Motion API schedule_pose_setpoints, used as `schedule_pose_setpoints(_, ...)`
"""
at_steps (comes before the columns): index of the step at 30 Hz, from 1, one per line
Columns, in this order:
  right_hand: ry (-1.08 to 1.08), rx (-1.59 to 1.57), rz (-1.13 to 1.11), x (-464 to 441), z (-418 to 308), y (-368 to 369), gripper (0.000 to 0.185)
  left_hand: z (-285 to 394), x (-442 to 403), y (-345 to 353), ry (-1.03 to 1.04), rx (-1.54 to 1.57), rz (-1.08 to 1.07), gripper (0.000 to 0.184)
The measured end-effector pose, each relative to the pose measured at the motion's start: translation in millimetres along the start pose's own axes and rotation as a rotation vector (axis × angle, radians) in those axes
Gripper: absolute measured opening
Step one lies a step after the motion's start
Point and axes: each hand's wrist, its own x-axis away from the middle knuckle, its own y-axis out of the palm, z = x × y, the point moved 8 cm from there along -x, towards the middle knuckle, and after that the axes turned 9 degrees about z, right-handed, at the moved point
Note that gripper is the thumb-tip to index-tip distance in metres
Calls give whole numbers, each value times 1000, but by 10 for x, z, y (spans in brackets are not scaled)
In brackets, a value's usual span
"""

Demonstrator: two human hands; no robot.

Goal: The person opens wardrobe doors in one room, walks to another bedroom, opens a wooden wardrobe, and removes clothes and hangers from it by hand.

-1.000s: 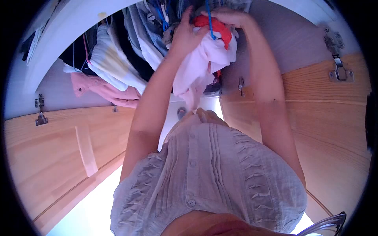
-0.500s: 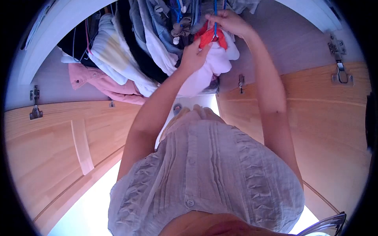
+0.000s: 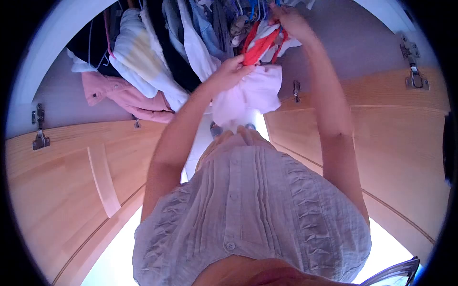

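Shows, at the far left, the left door (image 3: pixel 57 167) with its metal hinge (image 3: pixel 41 136), both below the salmon-pink jacket (image 3: pixel 119 95). Has a dark garment (image 3: pixel 86 47) above that jacket, then, just above and to its right, a white garment with a yellow patch (image 3: pixel 143 57). Continues right of the jacket with a black garment (image 3: pixel 174 62), a plain white garment (image 3: pixel 198 57) and a blue-grey garment (image 3: pixel 210 35), all hanging close together.

Reaches up with the left hand (image 3: pixel 234 71), right of and above the jacket, pinching the lower end of the red cloth (image 3: pixel 261 47) between thumb and fingers, where red meets pale pink. Slants that cloth along its long axis, lower end down-left at the left hand, upper end up-right towards the right hand (image 3: pixel 286 21). Lets the pale pink garment (image 3: pixel 248 93) hang from there, right of the jacket, long axis roughly upright in view, loose hem pointing down towards the wearer's body.

Holds the right hand farther right of and above the jacket, fingers drawn together beside the blue hanger hook (image 3: pixel 253 10); cannot tell what, if anything, is between them. Ends far right of the jacket with the right door (image 3: pixel 400 138) and its hinge.
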Motion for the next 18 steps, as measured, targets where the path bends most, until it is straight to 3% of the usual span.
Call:
schedule_pose_setpoints(1, 206, -87, -96, 121, 4, 26, 48, 101, 12, 83, -38, -262, -218, 43)
schedule_pose_setpoints(2, 205, -84, -95, 170, -87, -13, 48, 300, 4, 82, -44, -364, -270, 54)
schedule_pose_setpoints(3, 178, -13, -119, 216, -172, -41, 47, 288, -64, 79, -41, -360, -270, 54)
schedule_pose_setpoints(5, 155, 61, -135, 240, -193, -59, 47, 540, -288, 128, 234, -482, -126, 63)
schedule_pose_setpoints(6, 72, 100, -98, 162, -177, -48, 44, 677, -300, 216, 267, -133, -107, 57)
schedule_pose_setpoints(7, -10, 139, -60, 95, -162, -38, 41, 751, -328, 230, 269, -129, -115, 57)
schedule_pose_setpoints(9, -43, 59, -56, 35, -78, 23, 39, 500, -376, 310, -69, -459, -241, 50)
schedule_pose_setpoints(10, -85, -27, -61, -7, -65, 59, 37, 516, -345, 326, 44, -497, -162, 46)
schedule_pose_setpoints(14, -75, -155, -88, -206, 342, 104, 32, 376, 41, 198, -40, -720, -298, 43)
schedule_pose_setpoints(16, -274, -143, -51, -255, 475, 72, 30, 52, 238, 130, 191, -939, -407, 40)
schedule_pose_setpoints(18, -144, -224, 9, -119, 277, 130, 30, -218, 296, 2, 209, -984, -428, 38)
